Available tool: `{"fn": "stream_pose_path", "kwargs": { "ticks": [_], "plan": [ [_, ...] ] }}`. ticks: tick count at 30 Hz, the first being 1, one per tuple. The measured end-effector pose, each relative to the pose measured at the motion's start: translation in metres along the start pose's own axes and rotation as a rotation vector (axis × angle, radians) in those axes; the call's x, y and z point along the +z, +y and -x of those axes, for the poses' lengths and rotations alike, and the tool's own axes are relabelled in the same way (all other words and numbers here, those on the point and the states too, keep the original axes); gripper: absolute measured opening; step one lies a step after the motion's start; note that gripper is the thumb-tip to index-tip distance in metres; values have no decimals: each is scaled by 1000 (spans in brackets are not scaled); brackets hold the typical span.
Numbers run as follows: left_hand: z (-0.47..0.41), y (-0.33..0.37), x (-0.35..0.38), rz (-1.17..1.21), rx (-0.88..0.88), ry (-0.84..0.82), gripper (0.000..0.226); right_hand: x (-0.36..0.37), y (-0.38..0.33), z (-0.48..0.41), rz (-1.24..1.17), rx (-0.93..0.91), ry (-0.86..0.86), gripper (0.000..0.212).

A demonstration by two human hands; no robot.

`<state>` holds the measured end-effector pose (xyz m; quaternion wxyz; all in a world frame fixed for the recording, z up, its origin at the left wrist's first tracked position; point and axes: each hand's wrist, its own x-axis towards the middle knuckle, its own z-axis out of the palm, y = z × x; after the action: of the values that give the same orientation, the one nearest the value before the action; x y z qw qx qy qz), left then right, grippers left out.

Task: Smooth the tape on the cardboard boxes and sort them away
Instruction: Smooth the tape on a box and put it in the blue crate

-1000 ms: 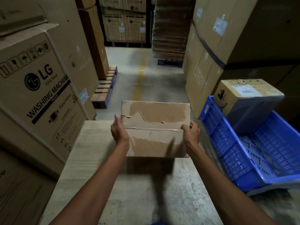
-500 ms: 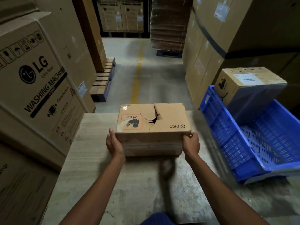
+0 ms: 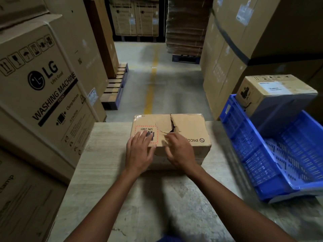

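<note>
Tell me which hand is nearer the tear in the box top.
Right. The right hand lies with its fingertips at the near end of the tear; the left hand rests on the red-bordered UN label, off to the tear's left.

One wide-angle view, worn on the person's head, looks forward and down along both forearms. The box (image 3: 185, 126) sits close, dead centre on the table (image 3: 104, 172); the aisle floor (image 3: 167, 81) runs off toward 12 o'clock, a blue crate (image 3: 241, 135) at 3, tall cartons (image 3: 43, 88) at 9.

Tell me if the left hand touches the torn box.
Touching. The head view shows the left hand lying flat on top of the torn box.
</note>
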<state>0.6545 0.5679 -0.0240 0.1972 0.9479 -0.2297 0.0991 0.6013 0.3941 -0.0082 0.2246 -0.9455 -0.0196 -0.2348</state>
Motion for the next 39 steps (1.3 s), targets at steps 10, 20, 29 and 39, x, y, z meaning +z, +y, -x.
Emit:
{"fn": "stream_pose_path", "kwargs": {
  "ticks": [10,20,29,39],
  "plan": [
    [-37,14,-31,-339,11,-290,50,4,4,-60,385,-219,-555,69],
    [-53,28,-8,-130,96,-356,41,-5,36,-27,132,19,49,25],
    [-57,24,-2,-104,106,-335,43,-21,44,-27,378,232,-497,71],
    [-79,29,1,-176,52,-461,68,-24,50,-61,403,215,-616,77]
  ]
}}
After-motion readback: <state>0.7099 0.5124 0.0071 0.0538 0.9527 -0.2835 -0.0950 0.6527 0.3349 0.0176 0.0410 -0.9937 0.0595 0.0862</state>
